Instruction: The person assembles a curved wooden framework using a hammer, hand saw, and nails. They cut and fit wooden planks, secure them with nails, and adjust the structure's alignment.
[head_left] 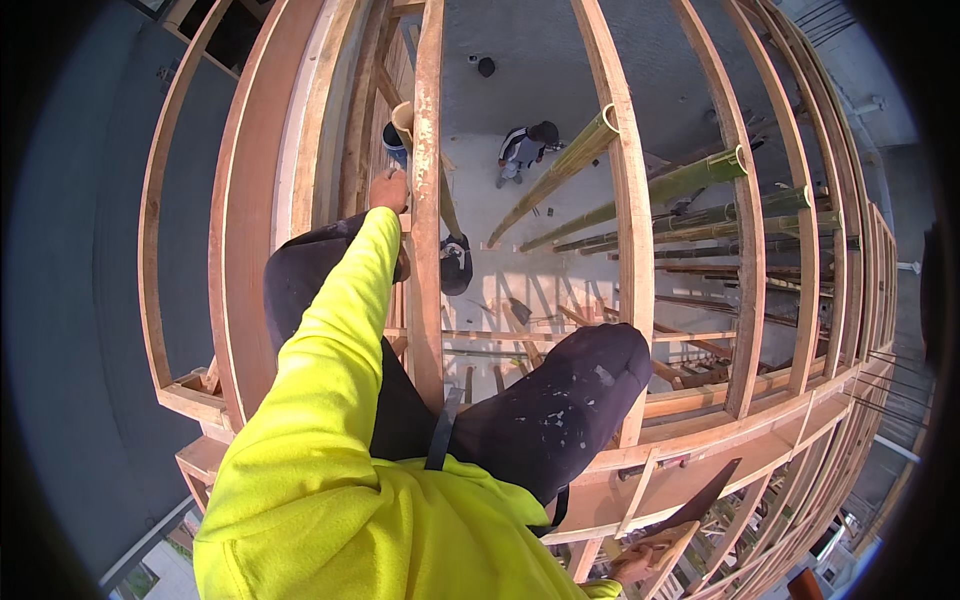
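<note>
My left arm, in a bright yellow sleeve, reaches far forward. My left hand [389, 190] is closed beside a long timber joist [427, 200], just below the cut top of a bamboo pole [403, 118]. What its fingers grip is hidden. At the lower right, my right hand [636, 562] is closed at the wooden handle of what looks like a handsaw [708, 492]. Its dark, tapering blade slants up and right across the face of a deep timber beam [600, 500]. My dark-trousered legs straddle the joist.
Several parallel joists [625, 250] have open gaps between them, with a floor [480, 200] far below. Slanting bamboo props [560, 170] reach up to the joists. One person [525, 150] is down there, and another figure [456, 265] shows beside the joist. A grey wall [100, 250] rises at left.
</note>
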